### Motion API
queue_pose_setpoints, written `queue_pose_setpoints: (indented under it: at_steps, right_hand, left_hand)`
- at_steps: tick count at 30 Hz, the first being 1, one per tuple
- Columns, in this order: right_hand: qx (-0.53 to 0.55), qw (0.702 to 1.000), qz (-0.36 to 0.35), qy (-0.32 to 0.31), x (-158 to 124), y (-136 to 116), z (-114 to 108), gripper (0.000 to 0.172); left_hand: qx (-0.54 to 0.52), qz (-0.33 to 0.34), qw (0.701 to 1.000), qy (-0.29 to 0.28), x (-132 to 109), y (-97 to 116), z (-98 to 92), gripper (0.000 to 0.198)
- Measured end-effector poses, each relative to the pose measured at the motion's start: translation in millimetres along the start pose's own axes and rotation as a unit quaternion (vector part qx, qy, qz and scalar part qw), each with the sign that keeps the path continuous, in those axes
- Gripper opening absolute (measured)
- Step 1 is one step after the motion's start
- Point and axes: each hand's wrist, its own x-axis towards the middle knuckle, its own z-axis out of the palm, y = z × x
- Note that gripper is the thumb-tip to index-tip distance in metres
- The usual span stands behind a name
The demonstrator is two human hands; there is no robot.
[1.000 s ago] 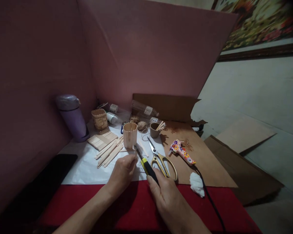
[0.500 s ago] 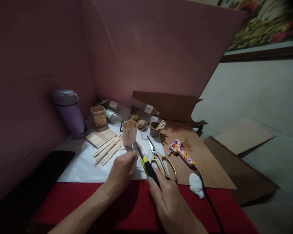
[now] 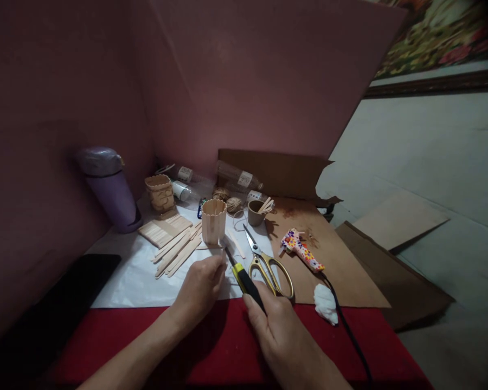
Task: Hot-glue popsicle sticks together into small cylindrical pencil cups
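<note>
My right hand (image 3: 280, 330) is wrapped round the black and yellow handle of a utility knife (image 3: 242, 276), its blade pointing up and left. Beside the blade, my left hand (image 3: 201, 284) is closed in a pinch; whatever its fingers hold is hidden or too small to make out. Just beyond the blade tip stands an upright cup of wooden craft sticks (image 3: 214, 223). Loose craft sticks (image 3: 179, 252) lie left of it on white paper (image 3: 126, 287). Scissors (image 3: 266, 262) with gold handles rest right of the knife, their blades slightly apart.
A floral glue gun (image 3: 303, 250) lies on brown cardboard (image 3: 350, 276), its cord running forward past a crumpled white tissue (image 3: 326, 304). Behind are a small pot (image 3: 256, 214) with sticks, twine balls (image 3: 234, 205), plastic bottles (image 3: 183, 190) and a woven-looking holder (image 3: 160, 194). A purple tumbler (image 3: 114, 197) stands left.
The whole view has shifted slightly. Both hands stay in nearly the same place, with the knife still in my right hand; nothing else has visibly moved.
</note>
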Motion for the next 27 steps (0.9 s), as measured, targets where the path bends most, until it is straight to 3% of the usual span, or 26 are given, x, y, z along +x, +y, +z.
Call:
queue_pose_setpoints:
  at_steps: [8,14,19,23,27]
  right_hand:
    - [-0.016,1.0,-0.009,0.005,0.7,-4.6,-2.9,0.036]
    - [-0.022,1.0,-0.001,0.014,-0.6,-1.6,-0.6,0.033]
    - [-0.034,0.999,-0.013,0.018,0.1,-4.7,-4.4,0.035]
    - [-0.025,1.0,0.004,0.006,-0.5,1.1,-0.8,0.034]
    - [-0.01,1.0,0.002,0.005,-0.2,0.2,-2.5,0.033]
  left_hand:
    - [-0.011,0.025,0.999,0.039,1.9,0.0,-3.8,0.024]
    - [-0.003,0.014,1.0,0.018,-1.4,-1.2,-1.8,0.028]
    - [-0.012,0.027,0.999,0.041,2.5,1.7,-4.0,0.024]
    - [-0.025,-0.002,1.0,-0.005,-0.4,-2.1,0.5,0.023]
    - [-0.019,-0.002,1.0,0.005,1.4,0.5,-1.0,0.026]
